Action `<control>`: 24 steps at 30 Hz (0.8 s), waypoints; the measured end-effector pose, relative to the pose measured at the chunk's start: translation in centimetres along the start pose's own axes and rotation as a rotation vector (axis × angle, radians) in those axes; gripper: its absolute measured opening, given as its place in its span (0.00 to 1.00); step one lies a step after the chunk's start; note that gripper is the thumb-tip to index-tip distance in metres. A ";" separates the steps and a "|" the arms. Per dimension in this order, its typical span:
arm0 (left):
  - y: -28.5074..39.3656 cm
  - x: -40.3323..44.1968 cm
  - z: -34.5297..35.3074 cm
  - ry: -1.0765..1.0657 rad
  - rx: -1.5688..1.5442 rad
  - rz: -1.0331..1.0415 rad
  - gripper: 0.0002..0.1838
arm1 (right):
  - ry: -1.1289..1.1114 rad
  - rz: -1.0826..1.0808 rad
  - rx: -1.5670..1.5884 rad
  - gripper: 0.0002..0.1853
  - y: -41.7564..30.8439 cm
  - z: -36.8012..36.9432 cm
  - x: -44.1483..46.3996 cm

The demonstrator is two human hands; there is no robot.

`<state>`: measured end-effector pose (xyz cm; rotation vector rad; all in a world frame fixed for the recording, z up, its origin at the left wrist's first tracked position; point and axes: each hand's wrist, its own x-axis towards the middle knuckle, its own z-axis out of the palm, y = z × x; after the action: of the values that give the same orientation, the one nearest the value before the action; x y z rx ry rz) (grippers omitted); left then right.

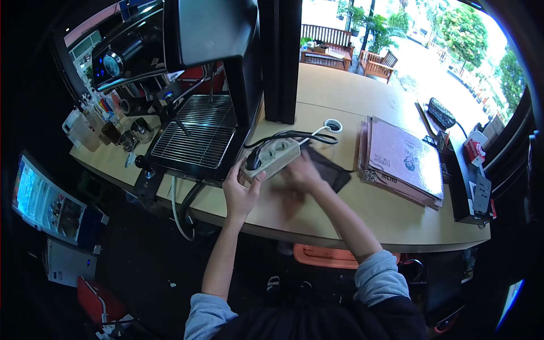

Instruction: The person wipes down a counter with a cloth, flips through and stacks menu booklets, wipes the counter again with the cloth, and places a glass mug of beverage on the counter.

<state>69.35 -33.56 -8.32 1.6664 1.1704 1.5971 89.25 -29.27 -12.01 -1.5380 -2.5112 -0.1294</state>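
Note:
My left hand (241, 190) grips the near-left end of a beige power strip (277, 157), holding it tilted just above the wooden counter. A black plug (253, 162) sits in the strip's left socket, with other sockets bare. From its far end a white cord runs toward a round hole (333, 126) in the counter, and a black cable loops behind. My right hand (303, 173) is low beside the strip, on a dark cloth (331, 170) that spreads out to its right. Its fingertips are partly hidden by the strip, and the hand is slightly blurred.
A black espresso machine (195, 130) stands left of the strip. Pink menu folders (403, 156) are stacked at the right, beside a black organiser (467, 181). Bottles and jars (107, 130) crowd the far left. An orange stool (323, 255) is under the counter's front edge.

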 end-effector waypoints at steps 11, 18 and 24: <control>1.3 0.5 -0.4 -0.049 0.108 0.037 0.28 | 0.215 0.160 0.121 0.28 3.9 0.2 1.3; 1.3 0.8 0.1 -0.016 0.171 0.114 0.28 | -0.011 -0.598 0.371 0.19 -10.3 -0.9 -5.4; 1.6 -0.1 -0.5 -0.050 0.221 0.113 0.27 | -0.060 -0.098 0.353 0.28 -0.5 -5.7 -11.8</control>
<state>69.22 -34.51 -6.94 1.9323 1.2861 1.5277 94.71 -40.82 -8.92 -1.2969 -2.4849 0.3334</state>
